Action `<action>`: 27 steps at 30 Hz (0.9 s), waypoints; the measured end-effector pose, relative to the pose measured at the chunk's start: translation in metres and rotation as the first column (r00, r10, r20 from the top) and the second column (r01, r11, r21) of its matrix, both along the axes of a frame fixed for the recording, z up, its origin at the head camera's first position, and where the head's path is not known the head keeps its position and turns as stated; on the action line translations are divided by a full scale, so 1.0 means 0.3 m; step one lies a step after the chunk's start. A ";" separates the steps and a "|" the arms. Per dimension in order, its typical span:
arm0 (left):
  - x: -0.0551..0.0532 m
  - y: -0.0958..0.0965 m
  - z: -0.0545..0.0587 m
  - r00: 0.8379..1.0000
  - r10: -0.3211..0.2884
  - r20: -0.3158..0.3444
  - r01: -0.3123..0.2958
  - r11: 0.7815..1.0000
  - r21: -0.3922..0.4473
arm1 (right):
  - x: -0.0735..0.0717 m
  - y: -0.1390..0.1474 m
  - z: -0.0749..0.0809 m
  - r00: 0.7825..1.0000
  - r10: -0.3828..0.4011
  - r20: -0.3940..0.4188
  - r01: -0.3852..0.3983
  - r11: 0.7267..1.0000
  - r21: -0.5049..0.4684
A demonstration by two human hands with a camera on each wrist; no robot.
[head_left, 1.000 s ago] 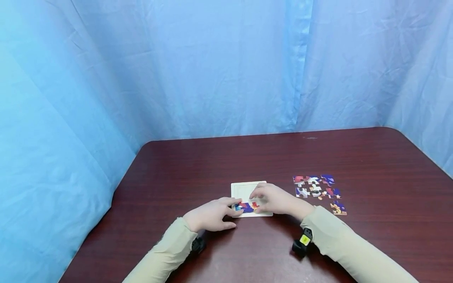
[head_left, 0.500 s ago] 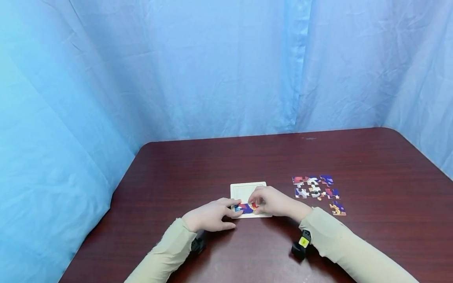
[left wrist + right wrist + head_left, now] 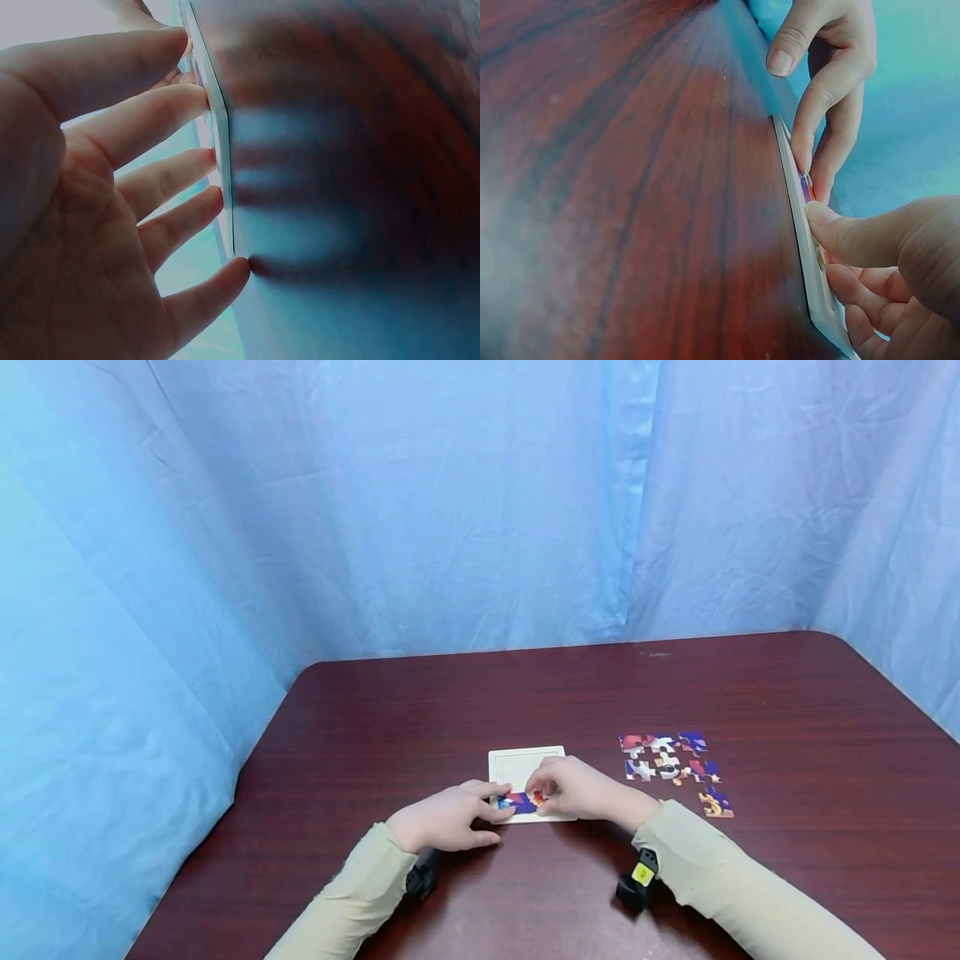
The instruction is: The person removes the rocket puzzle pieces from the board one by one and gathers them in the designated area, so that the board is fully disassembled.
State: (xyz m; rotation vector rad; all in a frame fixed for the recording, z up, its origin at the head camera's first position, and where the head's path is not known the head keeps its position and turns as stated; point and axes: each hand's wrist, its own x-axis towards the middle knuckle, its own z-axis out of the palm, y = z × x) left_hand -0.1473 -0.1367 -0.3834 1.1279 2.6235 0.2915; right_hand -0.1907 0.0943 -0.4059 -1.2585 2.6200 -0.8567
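Note:
A shallow white puzzle tray (image 3: 516, 767) lies flat on the table, with coloured jigsaw pieces (image 3: 522, 803) along its near side. My left hand (image 3: 447, 816) reaches in from the left with straight, spread fingers; some fingertips rest on the tray's left side and its pieces. In the left wrist view these fingers (image 3: 150, 131) meet the tray edge (image 3: 223, 161). From the right, my right hand (image 3: 583, 787) pinches a jigsaw piece (image 3: 822, 259) between thumb and curled fingers, low at the tray's near right part. The hand hides most of that piece.
Several loose jigsaw pieces (image 3: 667, 762) lie grouped on the dark red table (image 3: 420, 710) to the right of the tray. One piece (image 3: 716, 802) sits apart, nearer the right forearm. Blue curtains (image 3: 480, 510) hang behind and beside the table.
My right hand's fingers have drawn in toward the thumb and moved slightly nearer me over the tray's near side. The left hand has stayed nearly still.

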 end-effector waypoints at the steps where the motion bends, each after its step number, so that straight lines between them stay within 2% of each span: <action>1: 0.000 0.000 0.000 1.000 0.002 0.002 -0.002 1.000 -0.001 | 0.001 0.000 0.001 1.000 0.000 0.002 0.000 1.000 0.000; 15: 0.002 0.006 0.015 1.000 -0.007 0.003 0.007 1.000 -0.013 | -0.003 0.000 0.007 1.000 -0.017 0.018 0.017 0.999 0.029; 27: 0.003 0.003 0.014 1.000 -0.016 -0.009 0.016 1.000 -0.002 | 0.002 0.000 0.000 1.000 -0.004 0.022 0.004 1.000 -0.008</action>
